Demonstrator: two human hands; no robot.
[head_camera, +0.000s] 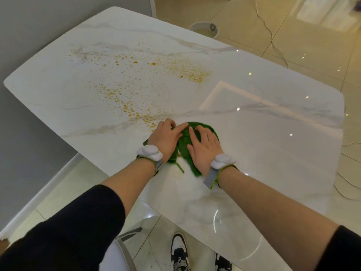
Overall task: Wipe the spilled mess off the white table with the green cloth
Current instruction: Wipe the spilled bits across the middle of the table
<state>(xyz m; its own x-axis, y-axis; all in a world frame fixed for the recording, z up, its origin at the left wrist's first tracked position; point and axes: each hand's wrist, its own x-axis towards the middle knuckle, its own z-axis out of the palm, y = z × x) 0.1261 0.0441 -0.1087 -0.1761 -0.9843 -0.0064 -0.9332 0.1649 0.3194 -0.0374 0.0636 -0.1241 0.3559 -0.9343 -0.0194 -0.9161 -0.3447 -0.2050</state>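
Note:
The green cloth (185,142) lies bunched on the white marble table (273,143) near its front edge. My left hand (165,136) presses flat on the cloth's left part, and my right hand (203,147) presses flat on its right part, fingers spread. Most of the cloth is hidden under both palms. An orange-yellow spill (136,94) of droplets spreads over the table from just beyond my left fingers to the far left and centre, with a denser patch (187,72) further back.
A white bucket (205,29) stands on the tiled floor beyond the table's far edge. A cable (273,42) runs across the floor at right. A grey wall (23,36) flanks the table's left side. A chair (121,249) and my shoes sit below the front edge.

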